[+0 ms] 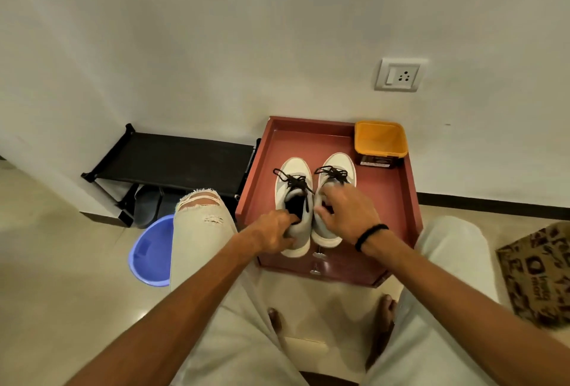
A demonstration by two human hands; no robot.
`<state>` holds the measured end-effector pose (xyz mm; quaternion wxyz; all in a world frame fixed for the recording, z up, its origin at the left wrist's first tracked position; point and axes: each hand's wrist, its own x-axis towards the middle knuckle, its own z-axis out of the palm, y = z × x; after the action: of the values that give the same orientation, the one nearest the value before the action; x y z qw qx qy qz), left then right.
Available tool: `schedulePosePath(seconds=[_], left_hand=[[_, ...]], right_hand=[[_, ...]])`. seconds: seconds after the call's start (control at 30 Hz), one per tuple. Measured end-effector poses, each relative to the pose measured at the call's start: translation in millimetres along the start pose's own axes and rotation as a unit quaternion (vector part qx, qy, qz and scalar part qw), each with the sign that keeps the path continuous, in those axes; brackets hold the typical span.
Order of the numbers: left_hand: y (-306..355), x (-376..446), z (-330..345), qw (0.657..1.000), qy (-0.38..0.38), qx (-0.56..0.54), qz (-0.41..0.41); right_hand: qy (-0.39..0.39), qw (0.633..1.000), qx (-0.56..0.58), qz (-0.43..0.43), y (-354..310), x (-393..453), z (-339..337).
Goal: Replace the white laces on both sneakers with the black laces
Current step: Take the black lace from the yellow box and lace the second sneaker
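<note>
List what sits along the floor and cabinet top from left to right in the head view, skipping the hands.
Black shoe rack → blue basin → left sneaker → right sneaker → yellow container → patterned box.

The sneakers [294, 197] look like soft matt cloth with smooth rubbery soles, laced with woven black laces [293, 180]. The reddish desk [388, 194] has a smooth, painted-looking finish. The yellow tub [380, 139] and blue basin [152, 253] are smooth plastic. The floor [61, 262] is glossy tile.
</note>
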<state>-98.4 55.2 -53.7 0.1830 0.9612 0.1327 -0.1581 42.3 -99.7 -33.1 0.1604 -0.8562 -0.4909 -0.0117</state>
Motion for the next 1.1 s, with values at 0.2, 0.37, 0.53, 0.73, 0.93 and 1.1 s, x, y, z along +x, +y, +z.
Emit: schedulePosePath(seconds=[0.2,0.37,0.53,0.73,0.93,1.1], left_hand=[[11.5,3.8,3.4,0.999,0.001,0.044,-0.026],[7.6,1.4,0.9,0.997,0.063,0.026,-0.039],[-1.7,-2.6,-30.9,0.991,0.125,-0.019,-0.033],[-31.2,-18.1,-85.5,0.984,0.172,-0.037,-0.034],[-111.2,-45.1,-130.1,0.979,0.197,0.003,-0.055],[-192.7,-51.3,-141.5,0.980,0.181,0.007,-0.082]], right_hand=[[-0.184,0.980,-0.047,0.059,-7.2,-19.1,23.1],[-0.182,0.982,-0.001,0.053,-5.2,-10.7,23.0],[-0.129,0.991,0.025,0.041,-17.2,-1.8,9.2],[-0.068,0.997,0.032,0.005,-60.2,41.8,-14.4],[-0.061,0.996,0.064,-0.031,-124.6,106.2,-10.8],[-0.123,0.986,0.100,-0.046,-180.2,159.1,29.9]])
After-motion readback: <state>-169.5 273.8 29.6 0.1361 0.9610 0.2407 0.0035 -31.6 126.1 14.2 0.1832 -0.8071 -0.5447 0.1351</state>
